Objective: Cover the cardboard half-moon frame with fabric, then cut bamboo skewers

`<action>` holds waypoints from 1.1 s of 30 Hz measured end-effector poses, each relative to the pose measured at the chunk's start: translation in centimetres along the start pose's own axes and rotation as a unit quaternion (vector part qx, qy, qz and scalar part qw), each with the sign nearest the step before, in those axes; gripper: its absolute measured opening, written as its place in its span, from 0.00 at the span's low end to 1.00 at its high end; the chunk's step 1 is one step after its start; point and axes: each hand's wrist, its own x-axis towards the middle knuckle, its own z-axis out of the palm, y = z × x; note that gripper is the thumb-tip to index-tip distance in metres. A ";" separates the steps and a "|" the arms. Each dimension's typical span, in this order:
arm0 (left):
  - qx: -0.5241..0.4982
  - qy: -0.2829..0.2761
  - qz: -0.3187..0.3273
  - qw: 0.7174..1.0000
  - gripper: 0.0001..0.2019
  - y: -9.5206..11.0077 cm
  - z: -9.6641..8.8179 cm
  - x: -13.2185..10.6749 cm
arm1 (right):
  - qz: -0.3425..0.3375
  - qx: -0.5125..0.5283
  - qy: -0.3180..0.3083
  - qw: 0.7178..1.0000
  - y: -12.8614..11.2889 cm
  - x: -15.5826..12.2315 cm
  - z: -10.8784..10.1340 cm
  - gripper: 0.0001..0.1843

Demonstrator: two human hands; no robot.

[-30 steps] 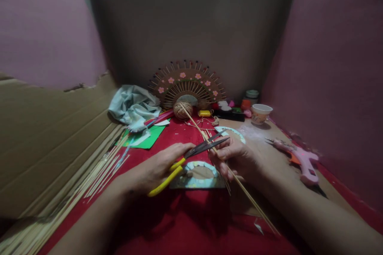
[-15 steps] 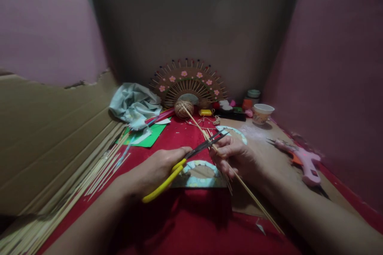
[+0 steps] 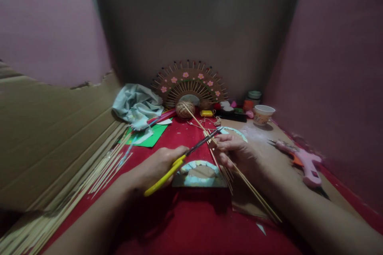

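Yellow-handled scissors [image 3: 163, 179] are gripped in my left hand [image 3: 161, 163], their dark blades nearly together and crossing the stick between the fingertips and its far end. My right hand [image 3: 235, 151] pinches a long thin bamboo stick [image 3: 253, 189] that slants from lower right up toward a ball of twine [image 3: 184, 110]. Under and beside the right hand lie several shorter cut sticks [image 3: 226, 175]. A half-ring piece [image 3: 199, 173] with light-blue patterned edging rests between my forearms. A second blue-edged arc [image 3: 235, 130] lies behind the right hand.
Long bamboo sticks [image 3: 77, 191] lie along the cardboard [image 3: 54, 135] at left. A pale cloth [image 3: 136, 103] sits near green paper [image 3: 154, 135]. A stick fan with pink flowers [image 3: 185, 77] stands at the back. At right are a paper cup [image 3: 263, 114] and a pink glue gun [image 3: 308, 163].
The scissor blades have moved from spread apart to nearly together across the stick. Both hands keep about the same place, and the view has shifted slightly.
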 end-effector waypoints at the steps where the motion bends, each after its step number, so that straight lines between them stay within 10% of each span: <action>1: 0.001 0.003 -0.002 1.000 0.14 -0.2 0.1 0.1 | -0.001 -0.003 0.011 1.000 0.0 0.0 0.0 0.06; 18: -0.058 -0.003 -0.010 0.998 0.13 -1.4 -0.7 0.4 | 0.045 -0.174 0.254 0.950 -2.5 2.3 -1.4 0.06; 30: 0.011 0.018 -0.050 0.999 0.12 -2.0 -0.2 0.7 | 0.005 -0.362 0.191 0.912 -3.5 0.7 2.3 0.10; 33: 0.025 0.026 -0.056 0.998 0.09 -2.1 0.2 0.8 | -0.031 -0.476 0.207 0.854 -2.6 0.0 3.9 0.07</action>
